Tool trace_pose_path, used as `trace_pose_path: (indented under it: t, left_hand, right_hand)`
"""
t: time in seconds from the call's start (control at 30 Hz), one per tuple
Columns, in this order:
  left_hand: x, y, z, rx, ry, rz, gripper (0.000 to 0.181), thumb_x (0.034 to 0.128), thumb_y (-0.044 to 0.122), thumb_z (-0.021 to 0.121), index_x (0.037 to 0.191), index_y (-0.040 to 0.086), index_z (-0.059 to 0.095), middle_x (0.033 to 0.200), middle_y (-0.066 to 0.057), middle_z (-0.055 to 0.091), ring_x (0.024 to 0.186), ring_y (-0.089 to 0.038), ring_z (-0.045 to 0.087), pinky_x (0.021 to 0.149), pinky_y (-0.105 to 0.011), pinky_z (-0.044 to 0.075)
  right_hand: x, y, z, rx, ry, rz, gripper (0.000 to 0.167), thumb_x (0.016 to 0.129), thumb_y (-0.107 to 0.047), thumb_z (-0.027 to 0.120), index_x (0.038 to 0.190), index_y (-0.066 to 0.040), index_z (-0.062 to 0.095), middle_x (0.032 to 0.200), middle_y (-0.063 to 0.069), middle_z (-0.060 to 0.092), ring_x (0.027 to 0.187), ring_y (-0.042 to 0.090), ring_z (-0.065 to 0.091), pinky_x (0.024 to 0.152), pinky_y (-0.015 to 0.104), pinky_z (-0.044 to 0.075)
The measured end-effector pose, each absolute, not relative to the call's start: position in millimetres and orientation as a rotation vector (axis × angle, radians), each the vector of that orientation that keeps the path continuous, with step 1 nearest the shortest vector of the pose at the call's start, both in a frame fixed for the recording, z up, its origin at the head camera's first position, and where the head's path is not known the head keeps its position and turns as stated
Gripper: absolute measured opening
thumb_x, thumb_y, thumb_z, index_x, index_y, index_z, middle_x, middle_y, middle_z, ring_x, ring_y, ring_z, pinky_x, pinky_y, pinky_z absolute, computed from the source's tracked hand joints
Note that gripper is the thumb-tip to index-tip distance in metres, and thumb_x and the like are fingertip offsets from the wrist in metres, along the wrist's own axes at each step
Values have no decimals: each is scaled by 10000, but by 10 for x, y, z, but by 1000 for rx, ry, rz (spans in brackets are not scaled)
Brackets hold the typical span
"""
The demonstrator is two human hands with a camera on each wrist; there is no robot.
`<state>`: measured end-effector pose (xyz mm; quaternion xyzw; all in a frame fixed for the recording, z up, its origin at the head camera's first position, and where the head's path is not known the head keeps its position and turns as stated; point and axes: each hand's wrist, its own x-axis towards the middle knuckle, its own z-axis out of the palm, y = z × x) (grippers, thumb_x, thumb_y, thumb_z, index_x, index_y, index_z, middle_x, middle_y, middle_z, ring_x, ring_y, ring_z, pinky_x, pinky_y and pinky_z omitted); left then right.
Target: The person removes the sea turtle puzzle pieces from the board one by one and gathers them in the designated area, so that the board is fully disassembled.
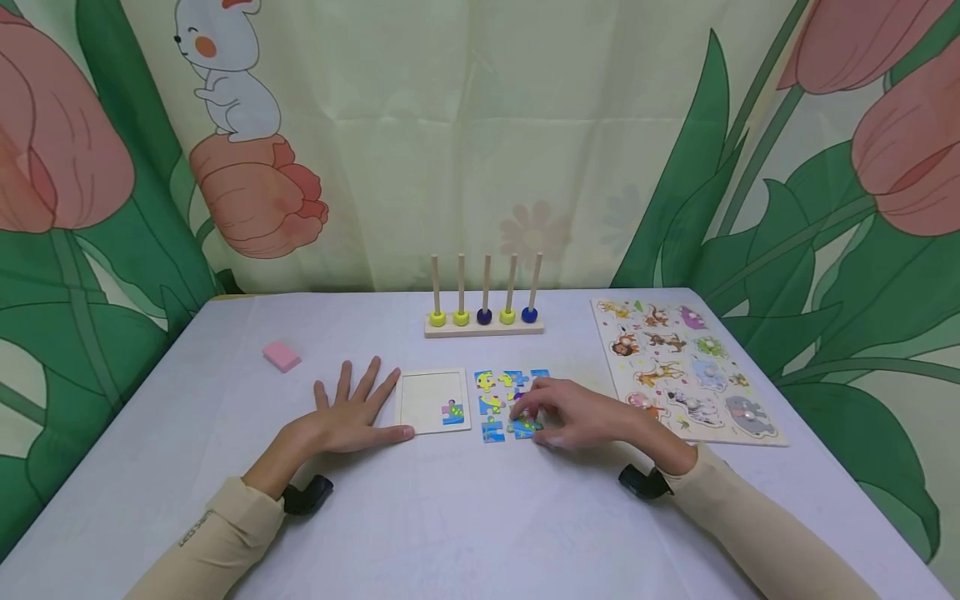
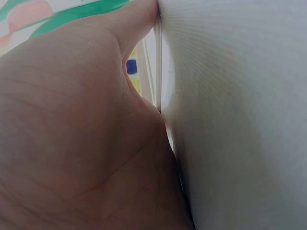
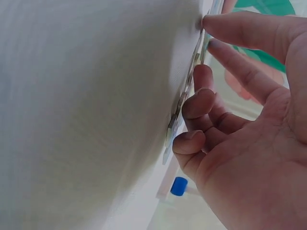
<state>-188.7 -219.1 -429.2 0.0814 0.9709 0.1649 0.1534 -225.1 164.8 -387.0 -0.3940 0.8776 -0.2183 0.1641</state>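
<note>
My left hand (image 1: 347,421) lies with fingers spread on the white cloth, its thumb and a fingertip touching the near and left edges of a square puzzle frame (image 1: 416,404). In the frame's lower right corner sits a joined bit of blue, green and pink puzzle (image 1: 453,413). Right of the frame, several loose jigsaw pieces (image 1: 492,405) lie in rows. Over them my right hand (image 1: 581,414) pinches a jigsaw piece (image 3: 205,50) between thumb and index finger, the other fingers curled. In the left wrist view, the palm (image 2: 81,124) fills most of the left side.
A wooden peg stand (image 1: 483,328) with yellow and blue beads stands at the back. On the right lies an animal peg puzzle board (image 1: 626,383). A pink block (image 1: 281,357) is at the left. A printed curtain (image 1: 420,167) hangs behind the table.
</note>
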Motion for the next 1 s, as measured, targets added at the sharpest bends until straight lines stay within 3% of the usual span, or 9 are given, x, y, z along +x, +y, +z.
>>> trace_pose_path:
  t: [1.0]
  left_hand:
    - [-1891,-2206,-4300,244,2789,482,1181,849,901,541,1721,226,118,1802,-142,-125,1608,-531,-239,1137,-863,-176]
  right_hand:
    - [-2259,1639,-3915,-1155,2506,-593,345,931,-144,778,1233,-309,752,1080,-43,628,914,124,517,792,246,455]
